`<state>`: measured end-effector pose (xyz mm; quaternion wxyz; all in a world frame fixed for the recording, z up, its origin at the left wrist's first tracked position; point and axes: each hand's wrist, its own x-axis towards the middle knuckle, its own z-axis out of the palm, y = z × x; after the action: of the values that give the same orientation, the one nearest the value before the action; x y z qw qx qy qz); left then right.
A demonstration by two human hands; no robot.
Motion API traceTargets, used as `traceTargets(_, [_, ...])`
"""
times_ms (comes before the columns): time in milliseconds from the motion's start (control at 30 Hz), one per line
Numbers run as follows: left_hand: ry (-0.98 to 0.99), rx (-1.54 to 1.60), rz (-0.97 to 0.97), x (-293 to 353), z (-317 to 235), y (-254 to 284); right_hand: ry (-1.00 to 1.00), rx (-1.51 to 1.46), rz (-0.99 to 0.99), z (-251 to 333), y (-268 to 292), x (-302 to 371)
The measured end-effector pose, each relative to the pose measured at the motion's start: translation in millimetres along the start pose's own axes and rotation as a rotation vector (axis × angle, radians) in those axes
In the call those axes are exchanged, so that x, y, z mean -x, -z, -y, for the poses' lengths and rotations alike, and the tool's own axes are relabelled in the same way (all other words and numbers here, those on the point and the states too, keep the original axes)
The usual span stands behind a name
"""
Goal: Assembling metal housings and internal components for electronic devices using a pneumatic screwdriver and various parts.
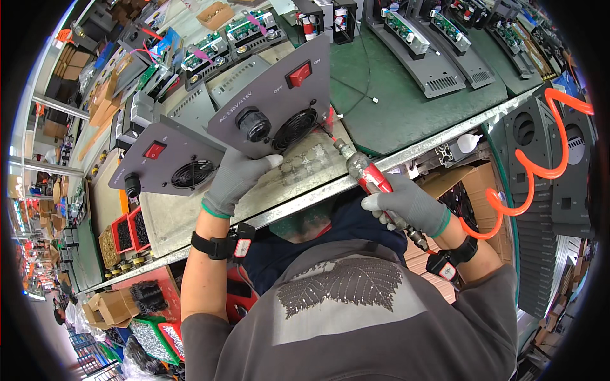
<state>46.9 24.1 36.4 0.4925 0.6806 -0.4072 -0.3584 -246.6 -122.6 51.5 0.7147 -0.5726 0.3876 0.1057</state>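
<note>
My right hand (406,206), in a grey glove, is wrapped round a red and silver air screwdriver (368,173). Its bit points up and left at the edge of the round black fan grille (294,129) on a grey metal panel (273,95). That panel stands tilted on the bench and carries a red rocker switch (298,74) and a black cable gland (253,123). At its lower edge my gloved left hand (238,179) grips the panel, thumb along the edge and fingers partly hidden. Just left of that hand leans a second, similar grey panel (166,159).
A coiled orange air hose (530,166) hangs at the right. Metal brackets with green circuit boards (406,35) lie on the green mat (375,120) at the back. Red bins of small black parts (130,230) sit at the left. A cardboard box (486,190) is below the bench edge.
</note>
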Motion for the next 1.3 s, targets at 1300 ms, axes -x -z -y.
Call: traceTargets(1300, [-0.157,-0.159,-0.333,39,37,1,0.246,0.832,-0.714,5,14,16])
